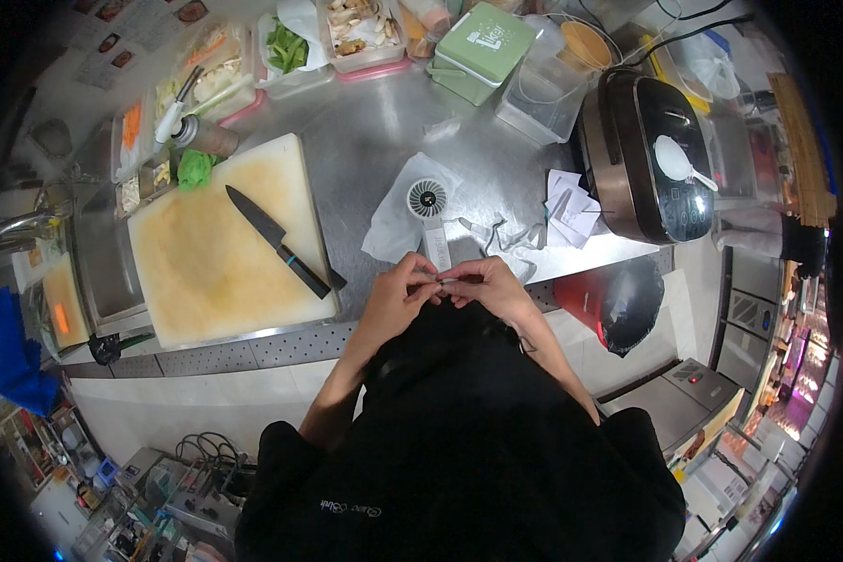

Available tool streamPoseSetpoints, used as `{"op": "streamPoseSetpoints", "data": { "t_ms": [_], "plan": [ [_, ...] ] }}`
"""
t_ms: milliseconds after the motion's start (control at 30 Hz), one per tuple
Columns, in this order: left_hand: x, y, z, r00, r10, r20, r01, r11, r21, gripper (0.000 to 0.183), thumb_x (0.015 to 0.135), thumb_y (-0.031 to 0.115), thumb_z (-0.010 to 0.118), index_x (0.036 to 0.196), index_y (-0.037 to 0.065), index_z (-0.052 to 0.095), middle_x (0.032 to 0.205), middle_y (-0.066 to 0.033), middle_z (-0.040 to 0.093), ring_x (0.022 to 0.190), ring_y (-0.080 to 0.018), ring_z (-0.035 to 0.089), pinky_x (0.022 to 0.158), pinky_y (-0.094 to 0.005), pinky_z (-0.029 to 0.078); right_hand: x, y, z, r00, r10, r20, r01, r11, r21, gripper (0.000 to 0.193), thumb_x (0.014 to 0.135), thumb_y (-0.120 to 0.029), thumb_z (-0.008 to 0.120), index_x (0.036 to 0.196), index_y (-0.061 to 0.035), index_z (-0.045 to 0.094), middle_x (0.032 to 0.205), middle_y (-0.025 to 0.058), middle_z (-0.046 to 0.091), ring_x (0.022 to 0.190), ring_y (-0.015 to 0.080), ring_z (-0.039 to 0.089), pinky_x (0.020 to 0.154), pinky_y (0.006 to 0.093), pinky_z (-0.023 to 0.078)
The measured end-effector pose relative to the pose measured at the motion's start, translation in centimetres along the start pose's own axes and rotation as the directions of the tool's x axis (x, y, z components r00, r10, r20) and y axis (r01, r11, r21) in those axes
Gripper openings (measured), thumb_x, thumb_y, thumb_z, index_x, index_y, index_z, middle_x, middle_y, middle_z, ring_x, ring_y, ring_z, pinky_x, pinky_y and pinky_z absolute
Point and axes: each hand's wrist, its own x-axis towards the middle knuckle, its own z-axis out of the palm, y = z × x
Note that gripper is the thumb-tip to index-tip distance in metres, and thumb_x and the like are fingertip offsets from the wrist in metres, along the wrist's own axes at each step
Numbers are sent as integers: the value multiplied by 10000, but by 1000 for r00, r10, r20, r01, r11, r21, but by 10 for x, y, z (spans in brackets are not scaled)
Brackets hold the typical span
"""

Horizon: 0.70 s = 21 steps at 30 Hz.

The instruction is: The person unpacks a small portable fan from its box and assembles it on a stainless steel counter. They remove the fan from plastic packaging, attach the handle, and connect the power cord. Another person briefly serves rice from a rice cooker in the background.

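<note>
My left hand (401, 298) and my right hand (486, 288) meet at the counter's front edge, fingertips pinched together. Whatever lies between the fingers is too small to make out. Just beyond them a small white handheld fan (428, 199) with a round dark grille lies on a crumpled white sheet (389, 223). Its handle (436, 246) points toward my fingers. To the right of the fan is a tangle of grey straps (508, 236). On the left, a black knife (270, 231) rests on a yellowed cutting board (192, 258), its handle toward me.
A rice cooker (628, 155) with a white rice paddle (679, 161) on its lid stands right, near paper slips (571, 208). Food containers (365, 37), a green box (482, 47) and a clear tub (540, 103) line the back. A bin with a black bag (630, 304) stands below the counter.
</note>
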Motion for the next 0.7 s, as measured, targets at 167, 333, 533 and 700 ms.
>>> {"op": "streamPoseSetpoints", "data": {
  "t_ms": [167, 333, 533, 700],
  "plan": [
    [15, -7, -16, 999, 33, -13, -31, 997, 77, 133, 992, 49, 661, 1085, -47, 651, 927, -128, 764, 848, -152, 741, 750, -270, 559, 3, -3, -8, 990, -136, -46, 129, 983, -132, 201, 978, -127, 715, 1132, 0, 744, 817, 35, 711, 691, 76, 642, 629, 245, 539],
    [23, 2, -19, 994, 89, -60, -82, 990, 117, 122, 1009, 79, 649, 1047, -36, 655, 866, -80, 719, 814, -126, 694, 764, -269, 549, 5, -8, -4, 973, -204, -111, 194, 976, -95, 125, 969, -114, 714, 1029, -5, 727, 707, -5, 642, 626, 60, 585, 574, 243, 483],
    [27, -7, -19, 998, 32, -59, -27, 996, 81, 129, 1014, 94, 648, 1053, -29, 663, 877, -67, 699, 790, -118, 673, 760, -266, 553, 8, -6, -2, 959, -240, -153, 199, 949, -243, 96, 988, -102, 682, 993, -15, 723, 699, -5, 644, 601, 64, 574, 553, 246, 458],
    [59, -83, -16, 904, -286, -318, 258, 958, -126, 246, 973, 194, 711, 1042, -40, 684, 900, -117, 751, 778, -199, 741, 566, -303, 605, 39, 36, -17, 941, -49, -335, 86, 992, 96, 119, 1022, -130, 654, 1024, -19, 697, 836, 22, 692, 712, 99, 636, 695, 262, 549]
  ]
}}
